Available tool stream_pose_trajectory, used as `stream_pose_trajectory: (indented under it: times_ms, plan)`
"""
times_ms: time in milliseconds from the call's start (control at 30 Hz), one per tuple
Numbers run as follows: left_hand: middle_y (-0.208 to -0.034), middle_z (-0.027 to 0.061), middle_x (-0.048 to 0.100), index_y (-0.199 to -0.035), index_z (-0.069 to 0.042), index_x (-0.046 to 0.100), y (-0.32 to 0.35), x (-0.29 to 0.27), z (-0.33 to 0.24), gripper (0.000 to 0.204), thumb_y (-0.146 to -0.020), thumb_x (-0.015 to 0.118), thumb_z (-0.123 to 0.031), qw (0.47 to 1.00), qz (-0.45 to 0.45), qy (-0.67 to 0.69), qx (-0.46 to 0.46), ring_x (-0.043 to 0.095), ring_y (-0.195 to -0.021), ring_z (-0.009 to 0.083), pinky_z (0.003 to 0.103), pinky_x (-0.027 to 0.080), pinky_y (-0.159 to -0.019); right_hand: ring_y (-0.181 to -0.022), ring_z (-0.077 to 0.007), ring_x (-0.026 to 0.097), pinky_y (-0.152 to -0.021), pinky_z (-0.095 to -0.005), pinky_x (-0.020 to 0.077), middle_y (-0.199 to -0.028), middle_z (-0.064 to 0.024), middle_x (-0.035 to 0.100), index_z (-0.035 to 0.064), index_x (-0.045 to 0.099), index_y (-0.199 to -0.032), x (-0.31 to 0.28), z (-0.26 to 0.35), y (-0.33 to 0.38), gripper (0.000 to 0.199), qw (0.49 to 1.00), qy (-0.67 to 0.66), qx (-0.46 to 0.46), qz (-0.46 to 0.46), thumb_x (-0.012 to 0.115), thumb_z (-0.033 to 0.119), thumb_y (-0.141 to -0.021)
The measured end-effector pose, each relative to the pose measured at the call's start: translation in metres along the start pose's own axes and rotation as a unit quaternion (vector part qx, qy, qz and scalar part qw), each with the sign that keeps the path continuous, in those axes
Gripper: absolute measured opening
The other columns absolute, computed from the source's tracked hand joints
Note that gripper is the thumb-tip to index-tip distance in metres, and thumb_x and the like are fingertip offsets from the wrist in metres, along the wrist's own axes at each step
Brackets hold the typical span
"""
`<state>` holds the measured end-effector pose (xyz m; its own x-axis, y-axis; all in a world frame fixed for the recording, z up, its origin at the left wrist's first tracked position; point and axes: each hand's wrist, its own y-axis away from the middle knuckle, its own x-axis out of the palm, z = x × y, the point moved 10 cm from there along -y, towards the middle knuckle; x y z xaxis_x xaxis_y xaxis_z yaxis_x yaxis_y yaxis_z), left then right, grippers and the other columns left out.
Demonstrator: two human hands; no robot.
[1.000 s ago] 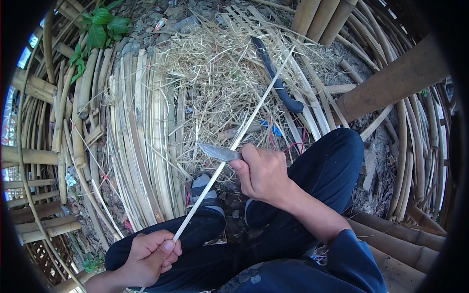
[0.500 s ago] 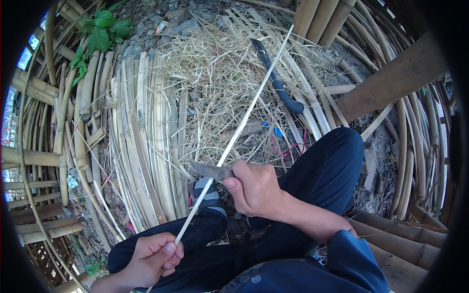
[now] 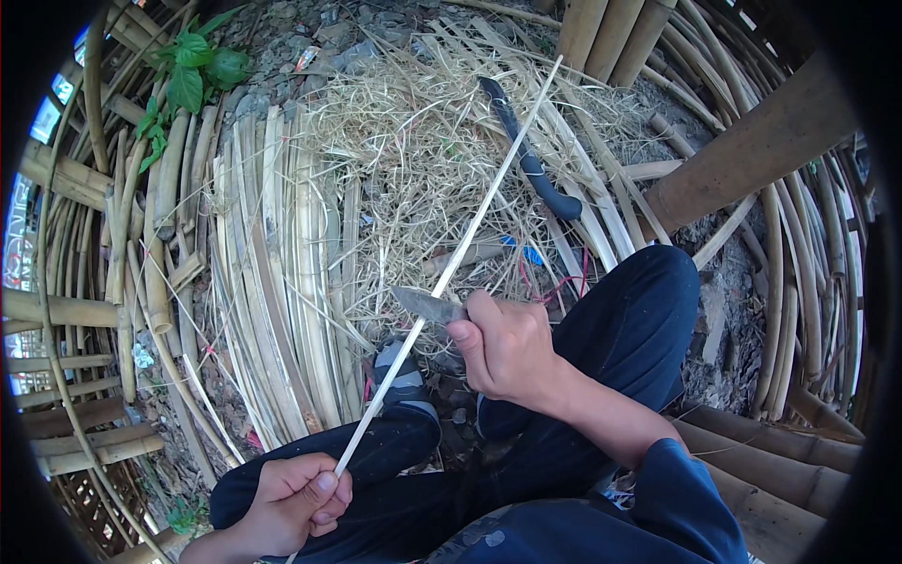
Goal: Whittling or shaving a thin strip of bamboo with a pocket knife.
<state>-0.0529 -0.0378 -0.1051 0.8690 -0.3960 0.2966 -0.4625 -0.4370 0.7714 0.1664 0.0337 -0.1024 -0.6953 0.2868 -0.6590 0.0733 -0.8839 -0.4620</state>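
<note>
A long, thin, pale bamboo strip (image 3: 474, 226) slants from my lower left up toward the far right. My left hand (image 3: 299, 491) pinches it near its lower end, thumb on top, above my left leg. In my right hand (image 3: 512, 348) is a knife (image 3: 425, 305), its handle hidden in the fist. The short grey blade lies across the strip around its middle, touching it, with the tip pointing left. My right thumb rests close to the strip, beside the blade.
Thin shavings (image 3: 395, 141) heap up ahead of me. Split bamboo strips (image 3: 272, 282) lie side by side on the left. A dark curved tool with a black handle (image 3: 554, 197) lies on strips beyond my right knee. A thick bamboo pole (image 3: 752, 146) slants in from the right.
My right hand and the knife have slid up along the strip, away from my left hand and slightly right. The left hand keeps its pinch in nearly the same place.
</note>
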Motion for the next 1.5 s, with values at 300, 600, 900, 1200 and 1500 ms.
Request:
stream_pose_trajectory:
  times_ms: [300,600,900,1200,1500]
  plan:
    - [-0.060,0.0014,0.035,-0.086,0.002,0.051,-0.001,-0.002,0.002,0.028,-0.099,0.046,-0.023,1.000,0.006,0.011,-0.011,0.026,-0.050,0.0061,0.022,0.020,-0.042,-0.040,-0.0300,0.054,-0.037,-0.0394,0.0414,-0.049,-0.0130,0.052,0.0029,0.050,-0.072,-0.001,-0.004,-0.004,0.033,1.000,0.022,-0.011,-0.003,0.048,0.026,-0.096]
    - [-0.065,0.0018,0.039,-0.094,0.002,0.051,-0.006,-0.008,0.009,0.024,-0.102,0.037,-0.015,1.000,-0.004,0.009,-0.016,0.030,-0.054,0.0058,0.020,0.027,-0.046,-0.044,-0.0254,0.055,-0.042,-0.0345,0.0403,-0.049,-0.0111,0.050,0.0036,0.048,-0.072,0.001,-0.064,-0.001,0.035,0.985,0.028,0.170,-0.031,0.047,0.029,-0.097]
    - [-0.066,0.0006,0.045,-0.097,0.001,0.053,-0.022,-0.014,-0.010,0.021,-0.101,0.039,-0.015,0.995,-0.025,-0.071,0.072,0.038,-0.054,0.0045,0.019,0.034,-0.048,-0.057,-0.0075,0.053,-0.048,-0.0203,0.0419,-0.075,-0.0061,0.059,0.0001,0.055,-0.096,0.051,-0.015,0.027,0.025,0.711,-0.629,0.299,0.100,0.045,0.023,-0.100]
    - [-0.072,-0.0006,0.058,-0.102,-0.001,0.061,-0.036,-0.006,-0.014,0.015,-0.096,0.051,-0.010,0.972,-0.065,-0.205,0.092,0.048,-0.061,0.0018,0.019,0.040,-0.054,-0.055,-0.0045,0.040,-0.050,-0.0205,0.0332,-0.064,0.0010,0.047,0.0016,0.057,-0.091,0.107,0.068,0.077,0.031,0.550,-0.654,0.342,0.391,0.045,0.028,-0.100]
    - [-0.074,0.0011,0.062,-0.105,0.000,0.063,-0.041,-0.012,-0.008,0.017,-0.093,0.058,-0.011,0.983,-0.088,-0.146,0.069,0.052,-0.061,0.0018,0.017,0.042,-0.054,-0.056,-0.0050,0.041,-0.051,-0.0210,0.0337,-0.064,0.0013,0.046,0.0018,0.058,-0.090,0.102,0.062,0.071,0.029,0.583,-0.633,0.340,0.379,0.045,0.027,-0.100]
